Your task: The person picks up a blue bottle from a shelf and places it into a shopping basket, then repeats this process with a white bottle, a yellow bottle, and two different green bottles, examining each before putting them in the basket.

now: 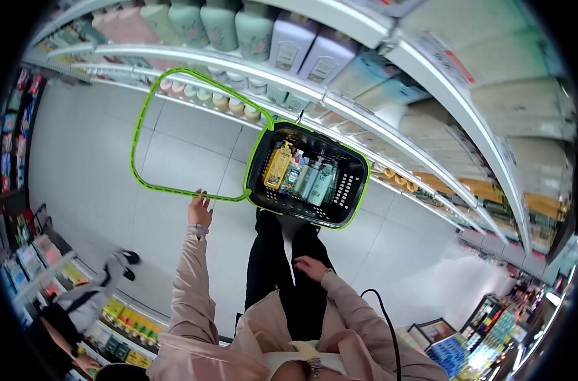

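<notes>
A black shopping basket (pixel 270 202) with a green rim stands on the floor in front of my feet. Its long green handle (pixel 135 143) is swung out to the left. My left hand (pixel 200 211) has its fingers around the near side of that handle. Inside the basket are a yellow pump bottle (pixel 277 166), a pale blue-green bottle (pixel 320 184) and several other bottles packed close together. My right hand (pixel 311 267) hangs in front of my thigh, holding nothing, its fingers loosely extended.
Shelves of lilac bottles (pixel 292 43), green bottles (pixel 254 32) and other packs run along the far side and right. Another person (pixel 101 292) stands at the lower left by a shelf of yellow packs (pixel 127 320). A black cable (pixel 387 317) hangs by my right side.
</notes>
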A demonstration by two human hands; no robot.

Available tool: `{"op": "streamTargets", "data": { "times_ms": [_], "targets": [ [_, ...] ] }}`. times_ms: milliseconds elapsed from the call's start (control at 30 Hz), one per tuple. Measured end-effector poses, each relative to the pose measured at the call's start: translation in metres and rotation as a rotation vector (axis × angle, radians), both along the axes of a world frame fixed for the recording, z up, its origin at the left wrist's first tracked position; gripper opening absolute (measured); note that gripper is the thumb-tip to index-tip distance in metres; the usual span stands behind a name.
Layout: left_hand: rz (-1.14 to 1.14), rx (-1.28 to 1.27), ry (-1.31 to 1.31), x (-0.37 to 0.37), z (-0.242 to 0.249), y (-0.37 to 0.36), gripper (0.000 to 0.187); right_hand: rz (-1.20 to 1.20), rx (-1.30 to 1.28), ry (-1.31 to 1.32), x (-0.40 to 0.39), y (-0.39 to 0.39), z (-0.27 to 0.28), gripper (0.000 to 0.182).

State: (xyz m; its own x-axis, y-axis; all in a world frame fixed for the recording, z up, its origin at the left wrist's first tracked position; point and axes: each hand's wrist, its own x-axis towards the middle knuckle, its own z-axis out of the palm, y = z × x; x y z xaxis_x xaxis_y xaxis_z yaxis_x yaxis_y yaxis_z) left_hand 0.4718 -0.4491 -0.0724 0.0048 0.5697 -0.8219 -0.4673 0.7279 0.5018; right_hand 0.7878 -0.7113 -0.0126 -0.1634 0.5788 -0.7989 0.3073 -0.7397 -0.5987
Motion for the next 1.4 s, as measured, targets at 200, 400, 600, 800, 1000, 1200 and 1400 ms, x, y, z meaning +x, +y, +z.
{"op": "streamTargets", "data": {
  "times_ms": [200, 400, 600, 800, 1000, 1200, 1400],
  "targets": [
    [-0.026, 0.338, 0.014, -0.017, 0.107, 0.018, 0.021, -0.48, 0.029, 0.016, 0.032, -0.049, -0.002, 0.027],
    [-0.255, 0.509, 0.341, -0.021, 0.209, 0.054, 0.033, -0.149, -0.142, -0.458, 0.029, -0.154, -0.032, 0.031],
    [-0.706, 0.608, 0.657, 0.017, 0.224, 0.127, 0.041, -0.725, -0.32, -0.282, 0.016, -0.244, -0.053, 0.03],
    [-0.879, 1.187, 1.253, 0.008, 0.145, 0.205, 0.038, -0.781, -0.513, -0.351, -0.019, -0.282, -0.054, 0.023],
    [-1.055, 0.998, 1.255, -0.034, 0.152, 0.21, 0.037, -0.521, -0.616, -0.289, -0.064, -0.229, -0.061, 0.027],
    [-1.151, 0.713, 0.915, -0.046, 0.141, 0.22, 0.028, -0.69, -0.161, -0.462, -0.053, -0.044, -0.037, 0.034],
    [-1.174, 0.307, 0.498, -0.038, 0.17, 0.193, 0.025, -0.296, 0.294, -0.2, -0.078, 0.153, 0.04, 0.039]
  ]
}}
